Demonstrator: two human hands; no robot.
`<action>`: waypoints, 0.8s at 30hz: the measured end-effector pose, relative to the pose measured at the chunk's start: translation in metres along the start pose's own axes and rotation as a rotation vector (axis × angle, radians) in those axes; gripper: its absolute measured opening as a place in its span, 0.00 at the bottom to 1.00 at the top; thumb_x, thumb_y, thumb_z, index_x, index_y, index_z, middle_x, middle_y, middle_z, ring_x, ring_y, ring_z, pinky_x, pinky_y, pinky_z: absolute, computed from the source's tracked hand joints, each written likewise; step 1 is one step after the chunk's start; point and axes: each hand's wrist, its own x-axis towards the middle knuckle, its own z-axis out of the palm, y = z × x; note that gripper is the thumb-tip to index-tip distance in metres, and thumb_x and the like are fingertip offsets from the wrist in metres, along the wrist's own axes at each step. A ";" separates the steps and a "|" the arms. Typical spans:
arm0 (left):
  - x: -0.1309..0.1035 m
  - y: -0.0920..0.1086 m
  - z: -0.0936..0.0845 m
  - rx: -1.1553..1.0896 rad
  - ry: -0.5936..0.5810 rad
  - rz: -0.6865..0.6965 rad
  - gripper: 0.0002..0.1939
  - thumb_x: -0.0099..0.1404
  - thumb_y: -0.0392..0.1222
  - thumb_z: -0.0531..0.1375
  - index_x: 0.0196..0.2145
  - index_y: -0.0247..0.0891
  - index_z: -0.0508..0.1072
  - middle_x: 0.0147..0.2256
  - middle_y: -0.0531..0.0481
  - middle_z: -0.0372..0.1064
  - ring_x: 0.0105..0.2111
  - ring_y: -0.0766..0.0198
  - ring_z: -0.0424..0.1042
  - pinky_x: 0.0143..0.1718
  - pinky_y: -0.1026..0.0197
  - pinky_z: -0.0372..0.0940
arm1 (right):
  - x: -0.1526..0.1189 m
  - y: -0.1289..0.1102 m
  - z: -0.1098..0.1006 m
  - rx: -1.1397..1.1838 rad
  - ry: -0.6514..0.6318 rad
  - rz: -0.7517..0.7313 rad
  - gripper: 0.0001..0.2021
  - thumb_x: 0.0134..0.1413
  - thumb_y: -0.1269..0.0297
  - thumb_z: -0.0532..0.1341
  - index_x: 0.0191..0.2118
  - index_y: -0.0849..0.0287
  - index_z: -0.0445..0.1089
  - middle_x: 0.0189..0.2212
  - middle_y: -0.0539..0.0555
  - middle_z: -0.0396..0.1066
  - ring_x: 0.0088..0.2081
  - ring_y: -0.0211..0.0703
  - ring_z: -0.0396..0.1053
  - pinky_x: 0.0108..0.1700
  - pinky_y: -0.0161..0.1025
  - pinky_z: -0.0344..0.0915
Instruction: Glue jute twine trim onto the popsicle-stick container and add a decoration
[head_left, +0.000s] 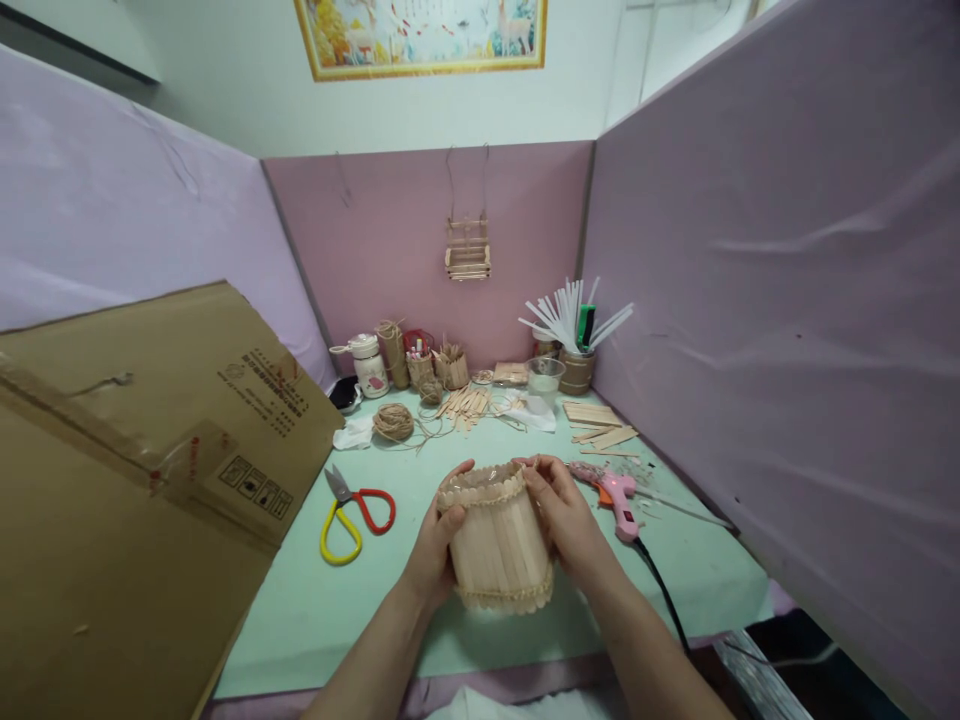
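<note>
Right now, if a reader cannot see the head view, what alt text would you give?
A person's left hand and right hand hold a pale wooden container with wavy edges over a light green table. Scissors with yellow and red handles lie on the left, a pink glue gun on the right.

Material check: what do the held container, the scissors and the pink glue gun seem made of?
Container: likely thin, unvarnished wood; pale, matt upright strips.
Scissors: blades probably metal, being grey; smooth red and yellow handles, perhaps plastic or plastic-coated.
Glue gun: probably moulded plastic; smooth pink body.
</note>
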 end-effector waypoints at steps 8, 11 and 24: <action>0.008 0.001 -0.005 0.093 0.216 -0.220 0.35 0.55 0.52 0.66 0.57 0.39 0.64 0.54 0.41 0.68 0.50 0.53 0.69 0.46 0.58 0.65 | 0.008 0.011 -0.011 0.026 -0.057 0.272 0.26 0.52 0.42 0.60 0.51 0.54 0.70 0.48 0.54 0.74 0.50 0.50 0.69 0.48 0.42 0.66; 0.009 0.007 -0.003 0.138 0.244 -0.211 0.35 0.55 0.50 0.67 0.57 0.42 0.63 0.55 0.42 0.66 0.50 0.54 0.69 0.44 0.60 0.65 | 0.009 0.012 -0.013 -0.047 -0.024 0.225 0.27 0.52 0.41 0.60 0.51 0.55 0.70 0.50 0.55 0.73 0.51 0.51 0.69 0.50 0.43 0.65; 0.004 0.010 0.009 0.173 0.131 -0.066 0.38 0.46 0.47 0.72 0.53 0.39 0.65 0.46 0.41 0.71 0.45 0.53 0.70 0.44 0.57 0.64 | -0.010 -0.006 -0.001 -0.296 -0.062 0.002 0.26 0.57 0.43 0.55 0.53 0.57 0.67 0.53 0.57 0.70 0.54 0.51 0.66 0.55 0.45 0.62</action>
